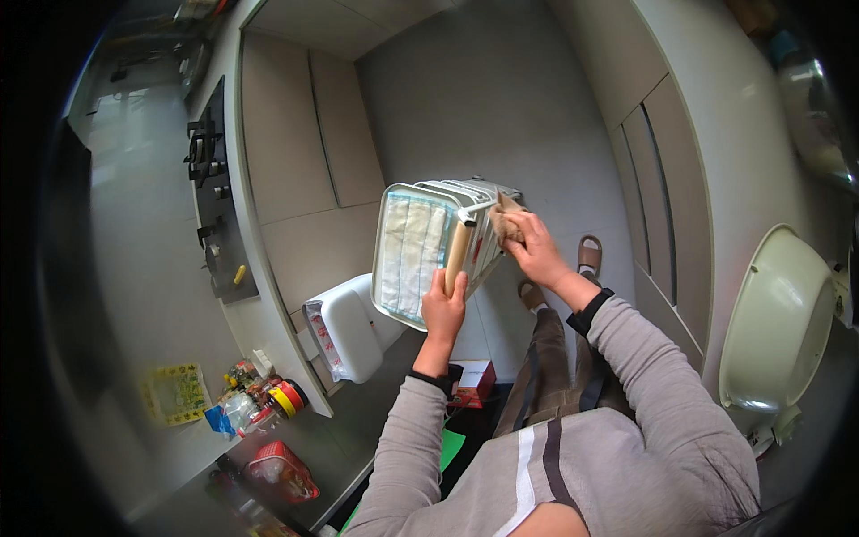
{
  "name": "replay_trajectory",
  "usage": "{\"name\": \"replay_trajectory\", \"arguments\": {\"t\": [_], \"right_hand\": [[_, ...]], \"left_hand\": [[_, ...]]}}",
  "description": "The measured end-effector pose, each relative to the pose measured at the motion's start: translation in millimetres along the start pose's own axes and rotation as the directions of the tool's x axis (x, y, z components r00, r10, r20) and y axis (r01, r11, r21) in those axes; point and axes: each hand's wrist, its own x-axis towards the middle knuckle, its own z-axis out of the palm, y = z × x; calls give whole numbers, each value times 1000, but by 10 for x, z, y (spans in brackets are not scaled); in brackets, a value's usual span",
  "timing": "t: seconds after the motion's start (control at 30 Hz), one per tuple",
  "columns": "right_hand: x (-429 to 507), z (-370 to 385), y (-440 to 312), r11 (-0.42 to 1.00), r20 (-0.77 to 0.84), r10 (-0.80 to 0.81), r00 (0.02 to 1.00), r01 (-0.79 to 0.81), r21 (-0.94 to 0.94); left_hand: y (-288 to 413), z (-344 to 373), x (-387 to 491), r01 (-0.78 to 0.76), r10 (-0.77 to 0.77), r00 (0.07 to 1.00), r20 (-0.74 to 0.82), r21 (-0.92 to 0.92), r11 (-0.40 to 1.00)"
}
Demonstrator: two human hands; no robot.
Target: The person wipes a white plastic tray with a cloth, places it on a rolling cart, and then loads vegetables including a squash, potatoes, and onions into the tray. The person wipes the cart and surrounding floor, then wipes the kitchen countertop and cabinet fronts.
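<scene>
Before me stands a white tiered rack (pixel 470 194), seen from above, with several shelves stacked below its top. A quilted white cloth pad with light-blue edging (pixel 413 255) lines its top tray. My left hand (pixel 445 309) is closed around the wooden handle (pixel 458 255) along the tray's near right side. In my right hand (pixel 537 252) is a crumpled brown cloth (pixel 508 218), held against the rack's right side. The lower shelves are partly hidden by the top tray and my right hand.
Left of the rack stands a white trash bin (pixel 352 329) with a bag liner. A gas stove (pixel 225 221) and several jars (pixel 268 396) occupy the left counter. A red-and-white box (pixel 476 382) is on the floor near my legs. A pale green basin (pixel 772 322) rests at right.
</scene>
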Motion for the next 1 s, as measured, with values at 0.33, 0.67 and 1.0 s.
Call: {"name": "replay_trajectory", "arguments": {"t": [0.33, 0.67, 1.0], "right_hand": [[322, 695, 553, 978, -101, -207, 973, 206, -26], [469, 1380, 1703, 908, -291, -387, 875, 417, 46], [259, 1976, 3357, 965, -351, -233, 907, 261, 34]], "left_hand": [[273, 167, 151, -51, 57, 998, -39, 128, 990], [137, 139, 99, 141, -136, 989, -64, 85, 986], [97, -14, -20, 273, -346, 936, 69, 477, 835]]}}
